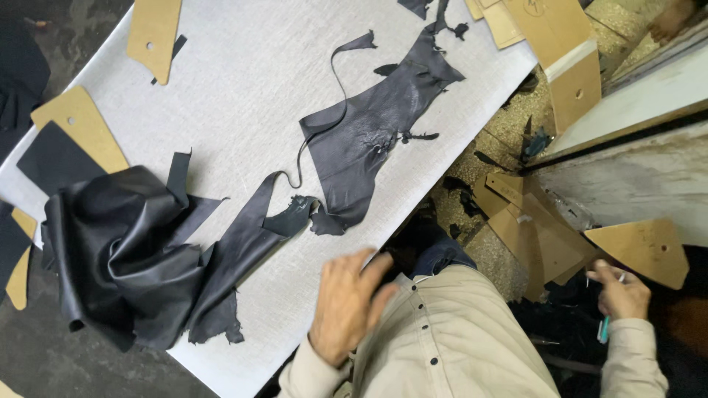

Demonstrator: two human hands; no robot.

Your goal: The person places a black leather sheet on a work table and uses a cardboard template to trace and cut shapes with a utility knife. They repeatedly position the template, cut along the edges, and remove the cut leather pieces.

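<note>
We hold our left hand [346, 306] open, fingers spread, at the near edge of the grey table [243, 66], just near of the black leather strip [243, 243]. Our right hand [619, 291] grips a small teal tool [604, 329] beside a cardboard pattern [645, 250].

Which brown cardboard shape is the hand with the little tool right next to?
The rounded tan cardboard pattern with one small hole, low on the right. It sits just above the right hand; the other cardboard pieces lie far off along the table's edges.
</note>
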